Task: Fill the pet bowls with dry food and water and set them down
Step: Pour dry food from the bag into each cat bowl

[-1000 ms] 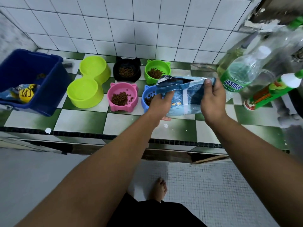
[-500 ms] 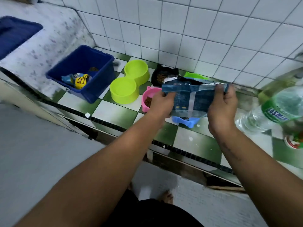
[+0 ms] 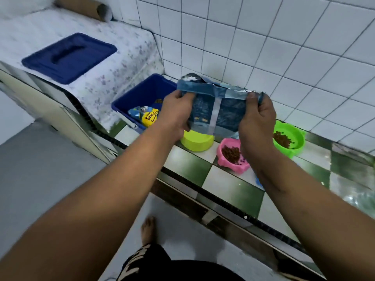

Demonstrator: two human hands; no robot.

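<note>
Both hands, left hand [image 3: 177, 112] and right hand [image 3: 257, 116], grip the food bag's [image 3: 215, 110] top corners above the bowls near the counter edge [image 3: 203, 191].

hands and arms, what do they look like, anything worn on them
Both arms are bare, with no sleeves in view. The left hand and right hand show no gloves, rings, watch or bands. A thin scratch-like line crosses the right forearm.

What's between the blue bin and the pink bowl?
In the head view, the yellow-green bowl stands between the blue bin and the pink bowl, partly hidden by the food bag.
</note>
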